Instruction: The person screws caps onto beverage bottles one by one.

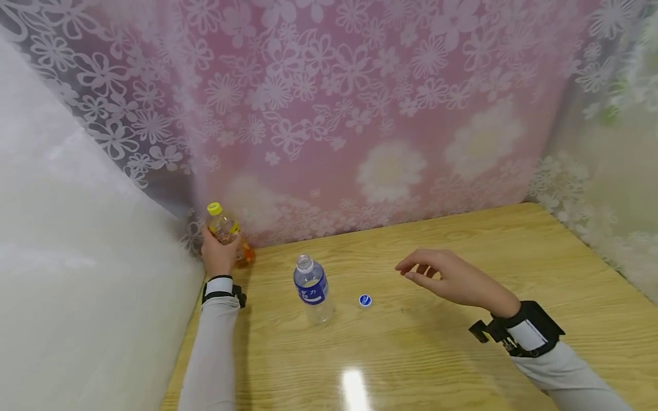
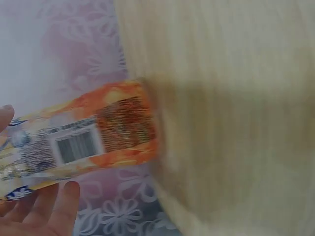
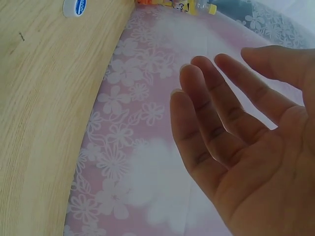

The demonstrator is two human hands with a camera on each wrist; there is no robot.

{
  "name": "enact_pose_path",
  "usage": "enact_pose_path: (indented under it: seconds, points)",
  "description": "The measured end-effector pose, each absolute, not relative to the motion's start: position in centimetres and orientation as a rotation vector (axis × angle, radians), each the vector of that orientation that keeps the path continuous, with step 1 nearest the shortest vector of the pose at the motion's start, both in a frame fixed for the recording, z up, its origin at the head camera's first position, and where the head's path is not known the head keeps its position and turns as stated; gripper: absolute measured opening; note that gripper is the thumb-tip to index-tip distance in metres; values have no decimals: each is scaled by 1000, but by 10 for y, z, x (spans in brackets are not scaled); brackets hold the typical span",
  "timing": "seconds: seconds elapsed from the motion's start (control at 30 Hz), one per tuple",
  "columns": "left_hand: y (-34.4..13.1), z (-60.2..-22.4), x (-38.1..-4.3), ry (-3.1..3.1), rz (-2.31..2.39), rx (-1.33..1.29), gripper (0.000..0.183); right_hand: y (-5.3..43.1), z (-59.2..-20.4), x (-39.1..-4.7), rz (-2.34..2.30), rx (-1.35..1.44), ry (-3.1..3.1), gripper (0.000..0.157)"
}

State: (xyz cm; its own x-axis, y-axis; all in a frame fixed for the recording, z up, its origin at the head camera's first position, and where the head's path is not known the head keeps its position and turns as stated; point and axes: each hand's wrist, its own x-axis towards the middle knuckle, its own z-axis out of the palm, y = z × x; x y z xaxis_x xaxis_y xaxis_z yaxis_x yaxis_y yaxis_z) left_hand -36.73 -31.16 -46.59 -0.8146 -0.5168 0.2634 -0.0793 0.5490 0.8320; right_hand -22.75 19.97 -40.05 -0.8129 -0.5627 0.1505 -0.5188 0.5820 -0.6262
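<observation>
At the table's far left corner my left hand [image 1: 220, 255] grips a yellow-capped bottle [image 1: 223, 226] with an orange label. The left wrist view shows that bottle's label [image 2: 78, 142] with a barcode, thumb on one side and fingers on the other. My right hand [image 1: 446, 278] hovers over the right part of the table, holding nothing, its fingers loosely bent. Between the hands stands a clear, uncapped plastic bottle [image 1: 312, 291] with a blue label. A blue and white bottle cap [image 1: 365, 300] lies on the table to its right.
The wooden table [image 1: 411, 354] runs back to a pink flowered curtain [image 1: 329, 114]. White sheeting [image 1: 92, 274] hangs close along the left side, beside the left arm. Another flowered sheet [image 1: 612, 188] borders the right edge.
</observation>
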Motion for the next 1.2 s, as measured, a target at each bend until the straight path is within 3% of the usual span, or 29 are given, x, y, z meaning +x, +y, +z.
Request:
enact_pose_path:
  seconds: [0.17, 0.27, 0.47, 0.53, 0.63, 0.83, 1.0, 1.2]
  points:
    - [-312, -477, -356, -2308, -1209, 472, 111, 197, -401, -221, -1030, -923, 2683, 28]
    - [-308, -470, -340, -2237, -1144, 386, 106, 197, -402, -219, -1019, -923, 2676, 30]
    - [-269, -425, -304, -2084, -1176, -48, 42, 196, -403, -220, -1008, -878, 2711, 31]
    - [-250, -414, -290, -2160, -1282, -231, 36, 196, -403, -220, -1004, -892, 2716, 31]
    - [-222, -412, -270, -2351, -1412, -441, 43, 194, -405, -218, -1007, -912, 2708, 31]
    - [-182, -442, -251, -2629, -1426, -479, 89, 184, -411, -215, -992, -981, 2660, 30]
    - [-174, -458, -248, -2600, -1388, -429, 80, 177, -417, -213, -979, -1021, 2629, 30]
    - [-170, -449, -237, -2548, -1344, -419, 76, 171, -430, -218, -914, -1026, 2664, 29]
